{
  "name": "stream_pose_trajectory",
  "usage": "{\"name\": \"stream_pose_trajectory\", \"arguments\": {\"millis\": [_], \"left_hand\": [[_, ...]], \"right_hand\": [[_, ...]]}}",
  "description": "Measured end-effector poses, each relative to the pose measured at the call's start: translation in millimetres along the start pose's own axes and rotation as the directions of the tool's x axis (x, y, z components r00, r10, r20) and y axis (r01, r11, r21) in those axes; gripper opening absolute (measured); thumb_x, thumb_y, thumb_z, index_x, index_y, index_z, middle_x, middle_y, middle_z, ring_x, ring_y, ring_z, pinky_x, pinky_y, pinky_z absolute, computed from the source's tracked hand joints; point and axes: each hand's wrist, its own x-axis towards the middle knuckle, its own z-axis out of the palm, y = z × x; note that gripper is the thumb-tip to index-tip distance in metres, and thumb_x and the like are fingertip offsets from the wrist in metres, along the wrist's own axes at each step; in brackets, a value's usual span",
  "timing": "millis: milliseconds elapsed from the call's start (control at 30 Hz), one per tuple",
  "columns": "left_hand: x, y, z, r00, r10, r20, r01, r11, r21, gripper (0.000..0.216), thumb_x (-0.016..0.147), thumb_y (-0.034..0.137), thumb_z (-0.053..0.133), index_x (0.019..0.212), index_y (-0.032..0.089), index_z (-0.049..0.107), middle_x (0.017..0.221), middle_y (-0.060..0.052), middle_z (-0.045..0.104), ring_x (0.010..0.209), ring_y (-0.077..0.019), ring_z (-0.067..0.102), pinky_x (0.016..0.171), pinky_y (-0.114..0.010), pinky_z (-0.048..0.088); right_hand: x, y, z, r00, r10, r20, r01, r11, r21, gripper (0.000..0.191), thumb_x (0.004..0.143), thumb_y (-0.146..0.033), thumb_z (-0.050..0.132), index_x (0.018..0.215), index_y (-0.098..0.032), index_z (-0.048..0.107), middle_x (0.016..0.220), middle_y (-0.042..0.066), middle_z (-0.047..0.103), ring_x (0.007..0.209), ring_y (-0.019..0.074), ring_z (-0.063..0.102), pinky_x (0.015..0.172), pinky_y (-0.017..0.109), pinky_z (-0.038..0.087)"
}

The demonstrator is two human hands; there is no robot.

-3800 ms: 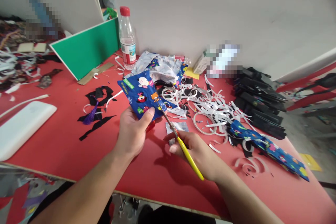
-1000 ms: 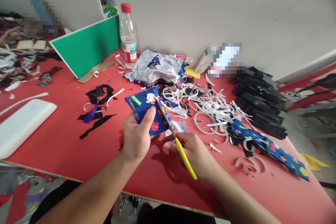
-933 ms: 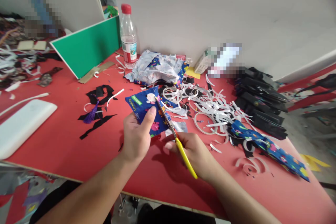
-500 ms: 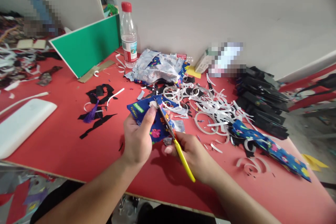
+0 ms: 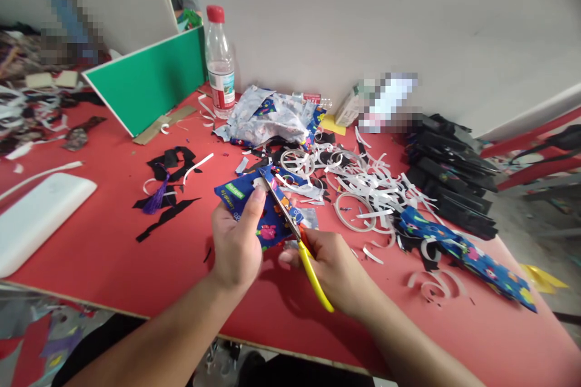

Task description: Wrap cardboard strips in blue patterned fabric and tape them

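My left hand (image 5: 236, 242) pinches a blue printed wrapper (image 5: 247, 202) with cartoon figures, thumb on top, holding it just above the red table (image 5: 113, 254). My right hand (image 5: 333, 269) grips yellow-handled scissors (image 5: 299, 239). The blades run up and left across the right side of the wrapper, reaching its top edge. A narrow strip of the wrapper lies to the right of the blades.
White paper strips and rings (image 5: 363, 184) are scattered beyond my hands. A crumpled silver-and-blue wrapper pile (image 5: 272, 118), a water bottle (image 5: 220, 63), a green board (image 5: 149, 81), black scraps (image 5: 170, 166), a white pad (image 5: 39, 214), black packs (image 5: 447, 172) and another blue wrapper (image 5: 467, 257) lie around.
The wrapper has been drawn lower and nearer to me and now shows less area. The scissors have advanced further along its right side. Both hands shifted slightly toward me.
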Motion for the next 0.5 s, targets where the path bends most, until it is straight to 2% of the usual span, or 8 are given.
{"name": "stream_pose_trajectory", "arguments": {"millis": [100, 200, 333, 500], "left_hand": [[-2.5, 1.7, -0.2, 0.999, -0.007, 0.033, 0.007, 1.000, 0.012, 0.022, 0.093, 0.042, 0.078, 0.102, 0.022, 0.081, 0.090, -0.006, 0.081, 0.079, -0.0212, 0.078, 0.072, -0.032, 0.067], [-4.8, 2.6, -0.7, 0.996, -0.044, 0.082, 0.042, 0.999, 0.028, 0.022, 0.093, 0.041, 0.078, 0.102, 0.021, 0.082, 0.088, -0.006, 0.081, 0.069, -0.0192, 0.076, 0.064, -0.031, 0.066], [-4.7, 1.4, -1.3, 0.995, -0.050, 0.087, 0.048, 0.998, 0.030, 0.020, 0.093, 0.041, 0.078, 0.093, 0.021, 0.081, 0.086, -0.005, 0.081, 0.062, -0.0163, 0.072, 0.058, -0.028, 0.064], [-4.3, 0.1, -1.4, 0.996, -0.043, 0.081, 0.042, 0.999, 0.011, 0.020, 0.093, 0.040, 0.079, 0.096, 0.022, 0.082, 0.091, -0.006, 0.082, 0.064, -0.0174, 0.074, 0.058, -0.029, 0.064]], "right_hand": [[-1.6, 1.9, -0.3, 0.999, -0.029, 0.018, 0.028, 0.999, 0.033, 0.057, 0.079, -0.075, 0.073, 0.075, -0.020, 0.057, 0.064, -0.004, 0.045, 0.063, 0.0131, 0.035, 0.053, 0.026, 0.031], [-2.4, 1.3, 0.3, 1.000, -0.020, 0.018, 0.019, 0.998, 0.060, 0.056, 0.079, -0.073, 0.075, 0.079, -0.019, 0.061, 0.067, -0.002, 0.054, 0.063, 0.0140, 0.042, 0.055, 0.027, 0.036], [-1.1, -1.9, 2.2, 1.000, -0.004, -0.002, 0.004, 0.998, 0.056, 0.052, 0.081, -0.070, 0.075, 0.076, -0.019, 0.065, 0.068, 0.000, 0.062, 0.065, 0.0166, 0.052, 0.059, 0.028, 0.042], [-0.6, -3.2, 3.7, 1.000, 0.010, -0.009, -0.009, 0.998, 0.062, 0.052, 0.081, -0.070, 0.075, 0.071, -0.020, 0.063, 0.064, -0.001, 0.060, 0.065, 0.0169, 0.053, 0.060, 0.029, 0.042]]}}
